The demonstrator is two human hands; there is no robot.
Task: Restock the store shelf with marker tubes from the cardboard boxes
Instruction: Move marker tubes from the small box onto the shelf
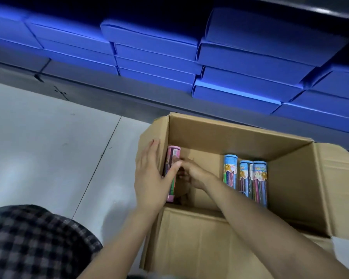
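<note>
An open cardboard box [220, 129] stands on the floor in front of a low shelf. A pink-capped marker tube [173, 156] stands upright against the box's left wall. My left hand [151, 174] reaches over that wall, fingers flat outside it and the thumb pressed on the tube. My right hand [195, 174] is inside the box beside the tube's lower part, its fingers curled toward the tube and partly hidden. Three blue-capped marker tubes [245, 178] stand side by side at the box's right.
Stacks of flat blue boxes [240, 63] fill the dark shelf [101, 85] behind the cardboard box. The pale tiled floor [48, 148] spreads to the left. My knee in checked cloth [32, 242] is at the lower left. The box's flaps spread to the right and front.
</note>
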